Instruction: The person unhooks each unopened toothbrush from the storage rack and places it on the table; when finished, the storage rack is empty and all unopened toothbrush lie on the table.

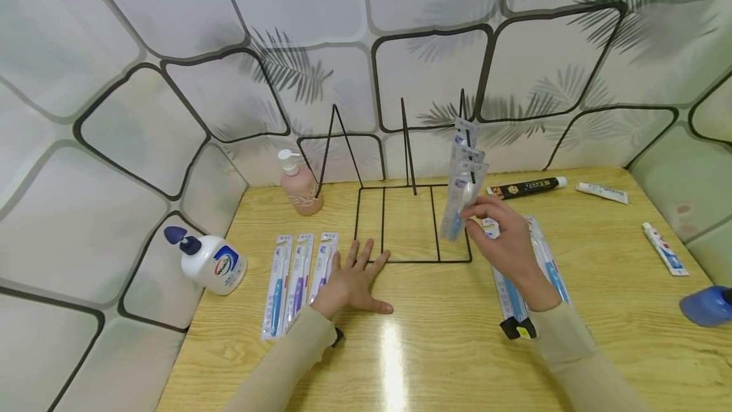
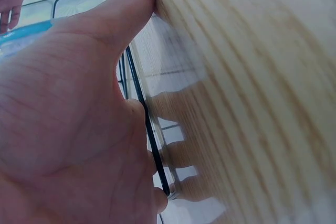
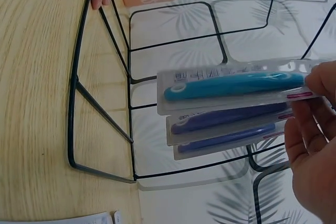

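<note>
Nearest the head camera I have the beige sleeves (image 1: 283, 361), reaching over the table (image 1: 423, 361) from the near side of the wire rack (image 1: 414, 262). The left hand (image 1: 354, 285) rests at the rack's near-left corner, its fingers spread and grasping nothing. The right hand (image 1: 506, 240) is by the rack's right side, thumb and fingers pinching the front toothbrush pack (image 1: 464, 192) by its edge, near the blue handle. That pack stands tilted at the rack's right prong, with two more packs (image 1: 460, 127) behind it; I can't tell whether the pinched one is threaded on the prong.

I'd judge it very light, a fairly stiff blister on a thin flat backing, slick enough to swivel in a loose pinch. The tab at its top looks easiest to crease. I'd take hold across the handle, both edges gently squeezed, leaving that tab free. Left of the rack lie three other packs (image 1: 300, 285); blue-handled packs (image 1: 549, 259) lie to the rack's right.
</note>
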Available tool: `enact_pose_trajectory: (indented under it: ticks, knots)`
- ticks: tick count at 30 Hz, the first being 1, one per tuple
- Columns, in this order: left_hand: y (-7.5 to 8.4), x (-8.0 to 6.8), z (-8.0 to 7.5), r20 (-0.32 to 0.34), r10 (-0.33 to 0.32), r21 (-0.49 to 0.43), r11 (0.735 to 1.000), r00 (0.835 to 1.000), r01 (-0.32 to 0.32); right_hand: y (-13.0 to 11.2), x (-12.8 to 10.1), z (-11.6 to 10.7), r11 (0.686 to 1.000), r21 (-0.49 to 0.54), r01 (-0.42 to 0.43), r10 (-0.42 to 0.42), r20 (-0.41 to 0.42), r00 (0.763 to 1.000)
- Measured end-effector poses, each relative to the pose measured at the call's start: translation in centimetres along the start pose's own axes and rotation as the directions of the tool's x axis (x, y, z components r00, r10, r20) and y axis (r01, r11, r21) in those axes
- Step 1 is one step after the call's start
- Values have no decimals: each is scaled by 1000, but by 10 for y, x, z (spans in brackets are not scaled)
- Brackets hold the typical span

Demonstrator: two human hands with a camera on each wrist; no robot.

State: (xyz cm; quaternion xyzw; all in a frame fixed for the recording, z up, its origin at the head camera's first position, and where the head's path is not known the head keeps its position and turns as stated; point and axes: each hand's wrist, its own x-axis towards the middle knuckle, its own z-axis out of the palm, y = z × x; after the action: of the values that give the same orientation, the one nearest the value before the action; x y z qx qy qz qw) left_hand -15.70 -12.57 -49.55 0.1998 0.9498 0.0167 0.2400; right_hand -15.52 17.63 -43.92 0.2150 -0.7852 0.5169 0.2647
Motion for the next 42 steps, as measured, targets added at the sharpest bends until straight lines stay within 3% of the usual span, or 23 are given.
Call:
enact_pose_trajectory:
  ticks: [10,20,26,31,35,38,42]
  knots:
    - [2,-1,-1,10,-7,-5,1000,1000,7,-3,-4,-9,997,70,-29,33,-56,998]
    - [-1,0,2,-3,4,-57,998,1000,-5,-3,-12,-31,990,134,51,-35,-120,992]
    - [-3,4,6,3,4,-46,999,1000,-4,12,-22,-62,997,75,18,-5,-170,985]
    - [0,1,1,4,-3,-23,1000,1000,3,20,-33,-89,995,-55,-89,76,-201,977]
    - [1,-1,0,-5,-3,-1,1000,1000,3,27,-39,-108,946,-198,-256,211,-223,952]
    - [2,-2,-1,0,-4,-6,1000,1000,4,35,-42,-122,863,-326,-385,336,-197,921]
    - [-1,1,2,0,1,-40,999,1000,-1,47,-44,-139,762,-451,-465,473,-102,875]
